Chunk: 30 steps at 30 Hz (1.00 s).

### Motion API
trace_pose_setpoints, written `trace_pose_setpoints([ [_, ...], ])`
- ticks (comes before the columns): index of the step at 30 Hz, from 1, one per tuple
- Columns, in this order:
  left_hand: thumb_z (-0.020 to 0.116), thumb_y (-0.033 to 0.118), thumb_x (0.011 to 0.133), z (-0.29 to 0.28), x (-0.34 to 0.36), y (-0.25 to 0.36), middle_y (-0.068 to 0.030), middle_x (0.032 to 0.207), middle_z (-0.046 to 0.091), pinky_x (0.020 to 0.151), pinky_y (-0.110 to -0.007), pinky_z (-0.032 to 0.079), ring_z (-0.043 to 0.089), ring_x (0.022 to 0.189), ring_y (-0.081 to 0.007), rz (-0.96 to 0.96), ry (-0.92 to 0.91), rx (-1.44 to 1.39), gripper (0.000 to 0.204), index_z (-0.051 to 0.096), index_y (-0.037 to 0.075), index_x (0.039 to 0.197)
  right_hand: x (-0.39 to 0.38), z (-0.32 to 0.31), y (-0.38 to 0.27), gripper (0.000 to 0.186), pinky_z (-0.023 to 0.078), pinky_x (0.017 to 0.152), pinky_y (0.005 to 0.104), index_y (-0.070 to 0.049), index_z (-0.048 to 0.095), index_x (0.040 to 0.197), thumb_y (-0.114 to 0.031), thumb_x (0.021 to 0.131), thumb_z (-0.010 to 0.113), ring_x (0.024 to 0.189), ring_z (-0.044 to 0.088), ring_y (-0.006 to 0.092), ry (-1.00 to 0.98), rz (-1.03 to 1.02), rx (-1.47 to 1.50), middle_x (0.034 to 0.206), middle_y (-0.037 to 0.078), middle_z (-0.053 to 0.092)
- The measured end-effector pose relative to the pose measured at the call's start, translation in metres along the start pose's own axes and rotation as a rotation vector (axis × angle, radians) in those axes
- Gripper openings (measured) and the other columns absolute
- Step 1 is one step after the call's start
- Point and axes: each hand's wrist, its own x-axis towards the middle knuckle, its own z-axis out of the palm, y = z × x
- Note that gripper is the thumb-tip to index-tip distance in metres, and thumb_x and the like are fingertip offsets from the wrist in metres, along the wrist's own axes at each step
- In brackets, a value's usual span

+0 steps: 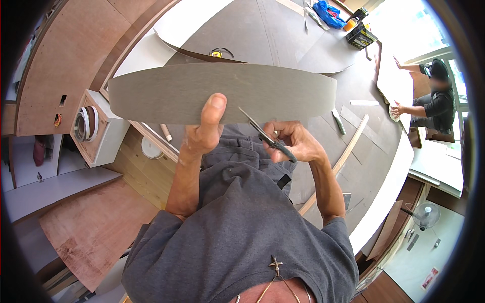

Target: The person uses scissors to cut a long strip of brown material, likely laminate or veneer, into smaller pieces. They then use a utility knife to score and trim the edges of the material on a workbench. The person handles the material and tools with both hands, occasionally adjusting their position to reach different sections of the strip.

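Observation:
A long, curved grey strip of sheet material (283,93) spans the view in front of my chest. My left hand (203,129) grips its near edge, with the thumb lying on the face and the fingers hidden behind. Dark-handled scissors (268,139) sit in my right hand (301,142), fingers in and around the handles. Their blades point up and to the left, at the strip's near edge just right of my left thumb. Whether the blades touch the strip I cannot tell.
On the large grey worktable (323,171) lie a tape measure (217,53), a knife-like tool (338,122) and a wooden batten (348,146). A black box (359,36) and blue bag (329,14) stand farther off. Another person (435,103) works at the right. Left stands a white cabinet (103,139).

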Motion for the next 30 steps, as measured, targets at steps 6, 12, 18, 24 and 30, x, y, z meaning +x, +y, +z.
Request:
trace_pose_setpoints([
  [6,0.048,0.019,0.091,0.004,0.004,0.013,-0.0137,0.117,0.061,0.083,-0.03,0.052,0.061,0.101,-0.0187,-0.22,0.019,-0.302,0.039,0.052,-0.003,0.123,-0.002,-0.001,0.0,0.057,0.041,0.064,0.0271,-0.005,0.059,0.09,-0.051,0.068,0.084,0.07,0.054,0.0109,-0.113,-0.014,0.023,0.076,-0.001,0.055],
  [12,0.046,0.022,0.094,0.006,0.012,0.016,-0.0143,0.119,0.06,0.088,-0.032,0.051,0.061,0.105,-0.021,-0.249,0.031,-0.582,0.041,0.051,-0.004,0.125,-0.009,-0.001,0.021,0.049,0.045,0.075,0.0306,-0.007,0.055,0.091,-0.042,0.071,0.084,0.078,0.056,0.0123,-0.074,-0.15,-0.021,0.086,0.003,0.059],
  [18,0.044,0.028,0.096,0.018,0.016,0.013,-0.0135,0.126,0.057,0.095,-0.035,0.048,0.056,0.114,-0.0225,-0.151,0.128,-0.449,0.046,0.048,-0.002,0.131,-0.006,0.015,0.042,0.048,0.05,0.073,0.0318,-0.008,0.049,0.103,-0.008,0.072,0.085,0.084,0.064,0.0188,0.118,-0.396,0.061,0.086,0.008,0.062],
  [24,0.044,0.032,0.096,0.033,0.008,0.003,-0.0118,0.128,0.054,0.096,-0.035,0.045,0.053,0.116,-0.0224,-0.093,0.192,-0.215,0.046,0.049,0.001,0.131,0.012,0.046,0.012,0.05,0.055,0.083,0.0354,-0.006,0.042,0.115,0.007,0.078,0.074,0.094,0.065,0.0238,0.56,-0.66,0.249,0.109,0.013,0.056],
  [30,0.045,0.035,0.095,0.042,0.01,0.029,-0.011,0.127,0.053,0.093,-0.034,0.044,0.052,0.116,-0.0222,-0.07,0.108,-0.346,0.048,0.049,0.001,0.129,0.028,0.064,-0.021,0.053,0.056,0.081,0.0324,-0.004,0.037,0.119,0.01,0.08,0.07,0.094,0.065,0.0231,0.706,-0.738,0.393,0.114,0.011,0.049],
])
